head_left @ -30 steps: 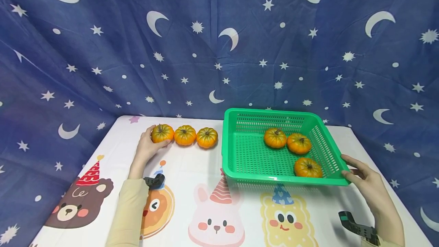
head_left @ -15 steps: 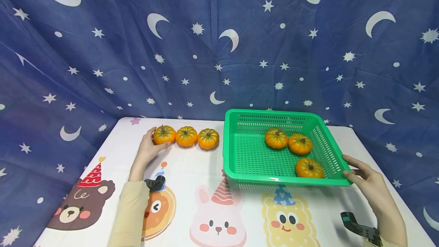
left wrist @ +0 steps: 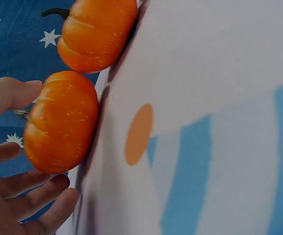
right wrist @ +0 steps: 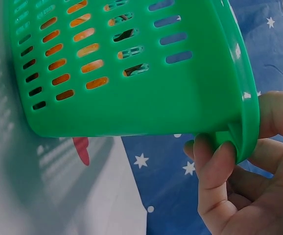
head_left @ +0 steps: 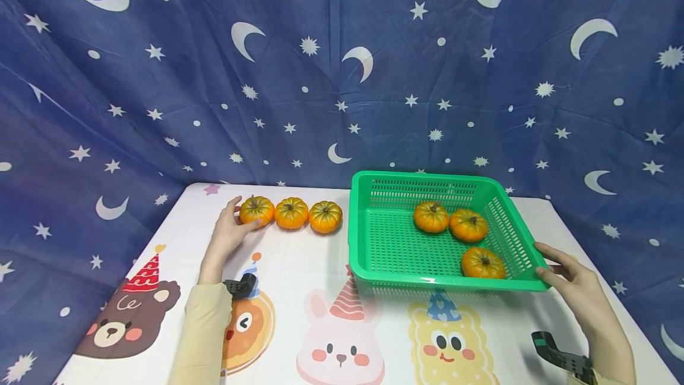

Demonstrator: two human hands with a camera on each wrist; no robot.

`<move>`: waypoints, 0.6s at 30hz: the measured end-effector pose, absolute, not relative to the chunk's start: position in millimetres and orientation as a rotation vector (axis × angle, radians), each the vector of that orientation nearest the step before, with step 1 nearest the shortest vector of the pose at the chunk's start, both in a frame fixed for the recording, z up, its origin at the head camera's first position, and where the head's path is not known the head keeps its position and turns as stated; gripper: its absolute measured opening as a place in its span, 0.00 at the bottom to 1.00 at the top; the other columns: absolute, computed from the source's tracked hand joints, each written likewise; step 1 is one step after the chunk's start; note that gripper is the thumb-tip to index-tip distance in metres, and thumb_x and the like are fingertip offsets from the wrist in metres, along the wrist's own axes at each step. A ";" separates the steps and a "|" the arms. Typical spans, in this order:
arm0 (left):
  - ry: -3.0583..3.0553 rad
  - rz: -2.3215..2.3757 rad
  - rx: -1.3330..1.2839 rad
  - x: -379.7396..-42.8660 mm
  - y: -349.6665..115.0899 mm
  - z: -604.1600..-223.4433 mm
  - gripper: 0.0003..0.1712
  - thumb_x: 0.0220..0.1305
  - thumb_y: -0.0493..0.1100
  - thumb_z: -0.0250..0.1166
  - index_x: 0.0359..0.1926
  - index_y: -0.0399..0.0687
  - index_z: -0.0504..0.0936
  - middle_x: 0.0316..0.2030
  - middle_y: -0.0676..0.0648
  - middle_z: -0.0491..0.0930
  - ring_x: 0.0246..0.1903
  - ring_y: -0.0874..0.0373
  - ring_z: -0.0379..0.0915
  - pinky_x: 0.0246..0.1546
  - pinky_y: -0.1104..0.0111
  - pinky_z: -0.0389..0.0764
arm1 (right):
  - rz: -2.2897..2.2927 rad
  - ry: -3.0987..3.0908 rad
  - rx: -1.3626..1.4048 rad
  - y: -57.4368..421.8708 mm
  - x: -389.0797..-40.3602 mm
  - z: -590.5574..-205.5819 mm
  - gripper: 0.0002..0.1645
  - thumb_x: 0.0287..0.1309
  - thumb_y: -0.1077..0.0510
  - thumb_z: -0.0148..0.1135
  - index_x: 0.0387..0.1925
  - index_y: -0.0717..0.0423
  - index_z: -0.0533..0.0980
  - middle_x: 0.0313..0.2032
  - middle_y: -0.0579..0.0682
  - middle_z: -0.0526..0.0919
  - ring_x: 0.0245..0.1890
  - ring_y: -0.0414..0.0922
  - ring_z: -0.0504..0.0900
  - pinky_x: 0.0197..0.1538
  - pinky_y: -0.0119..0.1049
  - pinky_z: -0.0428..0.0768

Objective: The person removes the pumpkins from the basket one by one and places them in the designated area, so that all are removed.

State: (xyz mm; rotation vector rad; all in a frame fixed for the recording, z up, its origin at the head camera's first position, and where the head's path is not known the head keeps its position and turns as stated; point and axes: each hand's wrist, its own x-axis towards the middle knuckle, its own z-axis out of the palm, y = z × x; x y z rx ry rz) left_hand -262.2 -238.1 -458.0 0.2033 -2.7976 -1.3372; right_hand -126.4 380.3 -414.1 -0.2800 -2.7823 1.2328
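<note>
My left hand (head_left: 227, 235) is at the leftmost of three small orange pumpkins (head_left: 257, 211) standing in a row. In the left wrist view the thumb lies close by this pumpkin (left wrist: 63, 125), while the other fingers (left wrist: 36, 196) spread loosely around its far side, with a gap showing. Beside it come the middle pumpkin (head_left: 291, 213) and the right one (head_left: 326, 217). My right hand (head_left: 579, 287) grips the right front corner of a green plastic basket (head_left: 449, 283), its fingers and thumb pinching the rim (right wrist: 247, 112). Three more pumpkins (head_left: 468, 226) lie inside the basket.
A white tablecloth (head_left: 283, 314) with cartoon animals covers the table. Behind and at both sides hangs a dark blue curtain (head_left: 299, 76) with moons and stars. The basket stands at the back right, close to the curtain.
The left fingers have loosened slightly from the leftmost pumpkin, which stays in the row. The right hand still holds the basket's corner. The whole head view has shifted a little.
</note>
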 end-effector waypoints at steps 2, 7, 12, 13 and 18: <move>-2.793 -1.322 0.206 -260.3 -238.0 -455.1 0.49 0.61 0.47 0.65 0.74 0.41 0.47 0.66 0.27 0.58 0.62 0.34 0.63 0.63 0.46 0.65 | 1.227 -2.786 -0.283 380.1 -126.7 -414.2 0.35 0.66 0.53 0.55 0.70 0.61 0.60 0.50 0.44 0.66 0.36 0.23 0.69 0.34 0.19 0.70; -2.783 -1.278 0.202 -255.0 -237.6 -448.0 0.47 0.62 0.46 0.63 0.74 0.41 0.48 0.65 0.27 0.59 0.62 0.33 0.65 0.61 0.45 0.67 | 1.217 -2.786 -0.279 380.4 -126.7 -414.3 0.34 0.66 0.53 0.55 0.70 0.61 0.60 0.52 0.51 0.66 0.35 0.22 0.69 0.34 0.19 0.71; -2.748 -1.244 0.192 -249.2 -238.4 -442.8 0.46 0.62 0.47 0.63 0.74 0.41 0.50 0.65 0.27 0.60 0.62 0.33 0.64 0.62 0.44 0.66 | 1.217 -2.777 -0.271 381.7 -126.7 -414.0 0.34 0.66 0.53 0.56 0.70 0.60 0.61 0.47 0.35 0.66 0.35 0.22 0.70 0.33 0.18 0.70; -2.737 -1.240 0.193 -248.0 -238.6 -441.7 0.45 0.62 0.47 0.63 0.74 0.41 0.50 0.65 0.27 0.60 0.62 0.33 0.64 0.62 0.44 0.66 | 1.217 -2.776 -0.269 381.7 -126.9 -414.0 0.34 0.66 0.53 0.56 0.70 0.61 0.61 0.46 0.34 0.66 0.35 0.22 0.70 0.33 0.18 0.70; -2.691 -1.211 0.180 -242.3 -236.2 -433.0 0.45 0.62 0.47 0.63 0.74 0.43 0.51 0.66 0.29 0.60 0.64 0.34 0.62 0.62 0.43 0.66 | 1.224 -2.776 -0.265 381.1 -126.9 -414.7 0.34 0.66 0.53 0.55 0.70 0.61 0.61 0.47 0.38 0.66 0.35 0.22 0.70 0.33 0.18 0.70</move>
